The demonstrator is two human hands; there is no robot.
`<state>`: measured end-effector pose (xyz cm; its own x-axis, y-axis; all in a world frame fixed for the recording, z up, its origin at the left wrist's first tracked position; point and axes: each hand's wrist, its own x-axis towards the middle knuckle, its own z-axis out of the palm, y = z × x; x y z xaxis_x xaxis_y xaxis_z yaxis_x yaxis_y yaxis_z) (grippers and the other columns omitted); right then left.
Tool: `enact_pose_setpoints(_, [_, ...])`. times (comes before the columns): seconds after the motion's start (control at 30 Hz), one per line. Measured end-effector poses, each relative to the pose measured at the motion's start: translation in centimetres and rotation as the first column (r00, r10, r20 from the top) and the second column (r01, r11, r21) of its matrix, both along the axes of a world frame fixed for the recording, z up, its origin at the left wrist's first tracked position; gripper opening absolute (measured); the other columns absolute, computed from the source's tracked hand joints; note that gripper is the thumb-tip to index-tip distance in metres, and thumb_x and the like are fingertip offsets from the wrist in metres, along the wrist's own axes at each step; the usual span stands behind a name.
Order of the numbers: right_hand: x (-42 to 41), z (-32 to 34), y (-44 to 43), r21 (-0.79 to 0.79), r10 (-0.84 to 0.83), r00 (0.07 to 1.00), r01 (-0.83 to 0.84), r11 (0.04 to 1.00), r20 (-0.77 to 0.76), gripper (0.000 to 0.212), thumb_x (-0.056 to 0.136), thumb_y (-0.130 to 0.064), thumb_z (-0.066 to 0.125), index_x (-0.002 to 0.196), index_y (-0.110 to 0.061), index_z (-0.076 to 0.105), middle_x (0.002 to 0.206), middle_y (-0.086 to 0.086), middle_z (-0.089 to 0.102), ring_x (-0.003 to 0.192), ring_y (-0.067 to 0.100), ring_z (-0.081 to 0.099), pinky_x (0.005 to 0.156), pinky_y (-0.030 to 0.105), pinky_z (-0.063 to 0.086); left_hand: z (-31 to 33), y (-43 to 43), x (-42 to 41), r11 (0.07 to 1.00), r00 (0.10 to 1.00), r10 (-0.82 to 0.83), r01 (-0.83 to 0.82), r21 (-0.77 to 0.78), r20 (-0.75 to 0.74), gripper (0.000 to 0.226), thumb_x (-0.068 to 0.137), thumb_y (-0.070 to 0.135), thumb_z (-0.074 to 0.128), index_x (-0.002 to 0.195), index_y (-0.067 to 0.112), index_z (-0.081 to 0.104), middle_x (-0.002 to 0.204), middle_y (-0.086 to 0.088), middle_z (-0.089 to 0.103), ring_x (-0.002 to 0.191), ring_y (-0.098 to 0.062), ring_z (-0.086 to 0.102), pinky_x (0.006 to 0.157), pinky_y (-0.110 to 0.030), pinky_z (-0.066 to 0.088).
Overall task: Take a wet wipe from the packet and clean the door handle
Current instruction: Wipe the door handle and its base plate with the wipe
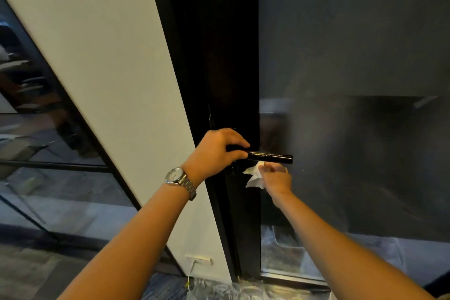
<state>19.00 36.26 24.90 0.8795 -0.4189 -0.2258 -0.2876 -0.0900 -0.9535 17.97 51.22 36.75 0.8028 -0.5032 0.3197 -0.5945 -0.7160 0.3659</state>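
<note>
The door handle (270,157) was gripped by the left hand (214,151); just below its fingers, the wet wipe (254,178) was pinched by the right hand (277,180).

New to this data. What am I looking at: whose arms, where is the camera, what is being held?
There is no machine here. A person wears one wide-angle camera on the head, which looks forward and down, so the two bare arms that come in from the bottom are the wearer's own. This is the only view. The left hand, with a wristwatch on its wrist, grips the black door handle of a dark door. The right hand pinches a crumpled white wet wipe just under the handle; whether the wipe touches it I cannot tell. No wipe packet can be made out.
</note>
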Motion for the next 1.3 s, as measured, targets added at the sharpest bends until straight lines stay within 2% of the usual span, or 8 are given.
enact_pose_setpoints(0.17, [0.5, 0.4, 0.2, 0.015, 0.039, 0.999, -0.039, 0.999, 0.009, 0.03, 0.077, -0.013, 0.075, 0.101, 0.002, 0.065, 0.103, 0.013, 0.064, 0.085, 0.019, 0.058, 0.056, 0.015, 0.043, -0.9, -0.2, 1.1, 0.998, 0.997, 0.016, -0.021, -0.067, -0.075, 0.025, 0.078, 0.025, 0.07, 0.101, 0.018, 0.071, 0.103, 0.001, 0.068, 0.089, -0.001, 0.055, 0.079, -0.007, 0.041])
enact_pose_setpoints(0.3, [1.7, 1.1, 0.9, 0.061, -0.028, 0.989, 0.037, 0.997, -0.144, 0.04, 0.079, -0.012, 0.072, 0.111, 0.006, 0.058, 0.104, 0.015, 0.061, 0.095, 0.028, 0.062, 0.068, 0.027, 0.052, -0.7, -0.2, 1.6, 0.996, 0.994, 0.015, -0.024, -0.082, -0.109, 0.025, 0.074, 0.027, 0.072, 0.097, 0.018, 0.073, 0.099, 0.003, 0.07, 0.079, 0.002, 0.055, 0.076, -0.005, 0.042])
enact_pose_setpoints(0.4, [2.2, 0.3, 0.9, 0.235, -0.018, 0.963, 0.084, 0.968, -0.268, 0.044, 0.078, -0.009, 0.073, 0.116, 0.004, 0.055, 0.102, 0.015, 0.062, 0.078, 0.026, 0.063, 0.046, 0.018, 0.05, -0.8, -0.1, 1.8, 0.993, 0.99, 0.028, -0.043, -0.112, -0.136, 0.025, 0.071, 0.03, 0.074, 0.094, 0.02, 0.073, 0.096, 0.006, 0.071, 0.075, 0.008, 0.055, 0.073, 0.001, 0.042])
enact_pose_setpoints(0.53, [2.2, -0.3, 0.8, 0.436, 0.013, 0.943, 0.141, 0.889, -0.333, 0.048, 0.082, -0.003, 0.068, 0.124, 0.006, 0.049, 0.118, 0.02, 0.059, 0.08, 0.025, 0.061, 0.085, 0.029, 0.053, -0.9, 0.0, 1.7, 0.988, 0.989, 0.027, -0.049, -0.147, -0.148, 0.025, 0.071, 0.029, 0.074, 0.094, 0.019, 0.073, 0.094, 0.008, 0.069, 0.075, 0.009, 0.055, 0.075, 0.004, 0.04])
enact_pose_setpoints(0.67, [2.0, 1.5, 1.3, 0.584, 0.041, 0.987, 0.06, 0.81, -0.158, 0.045, 0.09, 0.003, 0.053, 0.132, 0.004, 0.04, 0.098, 0.012, 0.055, 0.075, 0.021, 0.056, 0.047, 0.018, 0.053, -1.0, 0.2, 1.9, 0.984, 0.988, 0.017, -0.044, -0.174, -0.153, 0.024, 0.07, 0.027, 0.075, 0.093, 0.019, 0.074, 0.092, 0.008, 0.068, 0.075, 0.009, 0.056, 0.074, 0.005, 0.039])
enact_pose_setpoints(0.83, [0.8, 1.4, 1.0, 0.348, -0.106, 0.994, 0.108, 0.931, -0.023, 0.005, 0.084, -0.006, 0.065, 0.084, -0.01, 0.062, 0.091, 0.013, 0.065, 0.094, 0.028, 0.062, 0.083, 0.04, 0.054, -1.4, 0.3, 1.9, 0.981, 0.986, -0.001, -0.031, -0.191, -0.165, 0.023, 0.074, 0.026, 0.073, 0.095, 0.018, 0.073, 0.092, 0.01, 0.067, 0.078, 0.007, 0.056, 0.075, 0.005, 0.039])
enact_pose_setpoints(1.1, [-0.4, 0.8, 1.0, 0.451, 0.115, 0.993, -0.094, 0.888, -0.02, 0.03, 0.087, 0.006, 0.057, 0.116, 0.004, 0.059, 0.124, 0.016, 0.054, 0.108, 0.029, 0.06, 0.089, 0.033, 0.052, -2.1, 1.0, 2.0, 0.946, 0.964, -0.043, -0.046, -0.322, -0.262, 0.023, 0.089, 0.017, 0.056, 0.108, 0.023, 0.067, 0.112, 0.009, 0.065, 0.098, 0.005, 0.055, 0.084, -0.001, 0.041])
enact_pose_setpoints(1.3, [-0.1, 3.8, 0.5, 0.209, 0.333, 0.943, -0.325, 0.922, -0.004, 0.02, 0.089, -0.029, 0.06, 0.106, -0.017, 0.059, 0.11, 0.006, 0.063, 0.104, 0.019, 0.058, 0.089, 0.029, 0.048, -2.1, 0.8, 2.1, 0.911, 0.933, -0.086, -0.067, -0.406, -0.349, 0.031, 0.089, 0.01, 0.054, 0.117, 0.024, 0.061, 0.114, 0.01, 0.058, 0.104, -0.001, 0.053, 0.092, -0.018, 0.043])
